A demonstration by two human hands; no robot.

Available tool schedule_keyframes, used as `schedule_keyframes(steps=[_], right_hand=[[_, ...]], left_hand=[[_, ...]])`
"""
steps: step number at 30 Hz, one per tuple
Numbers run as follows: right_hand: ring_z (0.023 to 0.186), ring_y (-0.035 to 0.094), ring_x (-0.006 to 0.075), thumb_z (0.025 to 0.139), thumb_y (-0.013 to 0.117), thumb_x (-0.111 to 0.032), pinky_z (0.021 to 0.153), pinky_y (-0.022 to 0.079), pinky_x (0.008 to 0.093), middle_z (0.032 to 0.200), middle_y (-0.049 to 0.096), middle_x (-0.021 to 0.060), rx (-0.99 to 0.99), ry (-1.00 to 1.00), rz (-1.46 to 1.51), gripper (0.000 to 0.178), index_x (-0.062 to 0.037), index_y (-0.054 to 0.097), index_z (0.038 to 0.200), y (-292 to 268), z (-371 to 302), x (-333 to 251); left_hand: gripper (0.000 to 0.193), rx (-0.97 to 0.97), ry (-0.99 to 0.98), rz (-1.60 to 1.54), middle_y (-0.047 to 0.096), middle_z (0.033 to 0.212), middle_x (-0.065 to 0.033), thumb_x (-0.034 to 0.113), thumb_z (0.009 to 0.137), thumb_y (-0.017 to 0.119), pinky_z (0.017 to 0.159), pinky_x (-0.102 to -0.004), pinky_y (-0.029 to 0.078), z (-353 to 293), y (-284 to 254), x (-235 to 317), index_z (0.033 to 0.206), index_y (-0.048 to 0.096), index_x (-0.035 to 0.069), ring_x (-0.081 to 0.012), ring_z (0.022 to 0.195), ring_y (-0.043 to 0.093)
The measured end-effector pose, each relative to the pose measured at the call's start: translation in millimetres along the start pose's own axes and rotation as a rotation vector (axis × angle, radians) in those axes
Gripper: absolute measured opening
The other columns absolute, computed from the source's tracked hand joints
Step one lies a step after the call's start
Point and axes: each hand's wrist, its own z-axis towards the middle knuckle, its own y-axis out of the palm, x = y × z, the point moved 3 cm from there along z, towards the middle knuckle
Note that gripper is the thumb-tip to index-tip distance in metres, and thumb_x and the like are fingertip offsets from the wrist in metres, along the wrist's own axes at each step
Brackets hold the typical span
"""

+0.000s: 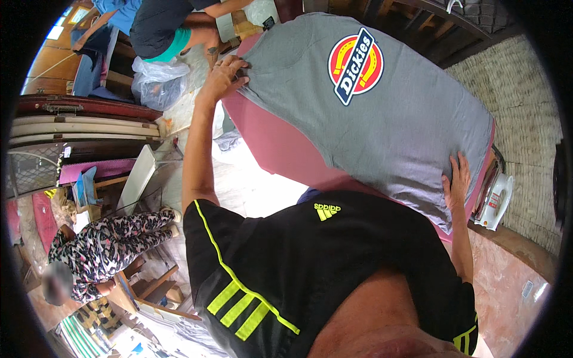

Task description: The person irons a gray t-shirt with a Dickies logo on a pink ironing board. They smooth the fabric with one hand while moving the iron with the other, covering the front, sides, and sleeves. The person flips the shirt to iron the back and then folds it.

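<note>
A grey T-shirt (pixel 412 89) with a round red and yellow print on it lies spread over a maroon ironing board (pixel 268 140). My left hand (pixel 224 76) reaches to the shirt's far left end, its fingers apart and resting on the cloth's edge. At the right end, my right hand (pixel 458 182) lies flat on the shirt with fingers spread. Soft wrinkles run through the cloth beside it. Close to that hand, a white clothes iron (pixel 495 201) stands at the board's right end.
A person in dark clothes (pixel 158 30) is at the upper left, near a clear plastic bag (pixel 160 82). Another person in patterned clothes (pixel 113 244) is at the lower left. Stacked boards (pixel 83 128) line the left side. A textured pale wall (pixel 513 101) rises at the right.
</note>
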Motion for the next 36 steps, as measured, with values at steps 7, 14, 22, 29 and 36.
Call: schedule_keyframes(steps=[7, 14, 22, 29, 36], right_hand=[[0.146, 0.026, 0.0379, 0.097, 0.034, -0.065, 0.117, 0.022, 0.0507, 0.158, 0.031, 0.0139, -0.015, 0.006, 0.025, 0.074, -0.0099, 0.044, 0.145, -6, 1, -6], [0.146, 0.026, 0.0391, 0.096, 0.035, -0.065, 0.117, 0.021, 0.0511, 0.157, 0.031, 0.0148, -0.027, 0.020, 0.009, 0.073, -0.0103, 0.045, 0.144, 0, -5, 2], [0.137, 0.040, 0.0364, 0.091, 0.063, -0.033, 0.113, 0.030, 0.0480, 0.146, 0.047, 0.0148, 0.067, 0.039, 0.121, 0.047, -0.0086, 0.057, 0.131, -12, 36, -33], [0.120, 0.056, 0.0305, 0.091, 0.062, -0.010, 0.103, 0.043, 0.0403, 0.129, 0.060, 0.0146, 0.118, -0.508, 0.504, 0.032, -0.0022, 0.061, 0.122, 6, 246, -239], [0.108, 0.061, 0.0314, 0.096, 0.053, -0.008, 0.089, 0.052, 0.0393, 0.118, 0.059, 0.0127, -0.175, -0.764, 0.231, 0.022, -0.0086, 0.060, 0.117, 35, 376, -347]], left_hand=[[0.031, -0.204, 0.065, -0.573, 0.057, 0.093, -0.0002, 0.018, 0.079, 0.084, 0.082, -0.0324, 0.047, 36, -7, -41, 0.093, 0.058, 0.008, -0.0162, 0.092, 0.056], [0.036, 0.294, -0.391, -0.897, 0.061, 0.082, -0.0031, 0.012, 0.083, 0.079, 0.064, -0.0289, 0.046, 12, 40, -50, 0.110, 0.056, 0.005, -0.0118, 0.075, 0.055], [0.037, 0.341, -0.752, -0.376, 0.071, 0.083, -0.0165, 0.031, 0.088, 0.070, 0.077, -0.0434, 0.052, -30, 27, 9, 0.112, 0.064, 0.004, -0.0353, 0.082, 0.069], [0.023, 0.527, -0.741, -0.307, 0.069, 0.071, -0.0148, 0.027, 0.092, 0.066, 0.066, -0.0430, 0.050, -22, 28, 18, 0.097, 0.068, 0.005, -0.0331, 0.067, 0.068], [0.025, 0.661, -0.810, -0.449, 0.066, 0.064, -0.0123, 0.030, 0.091, 0.071, 0.062, -0.0364, 0.050, -30, 27, 18, 0.091, 0.071, 0.004, -0.0244, 0.058, 0.065]])
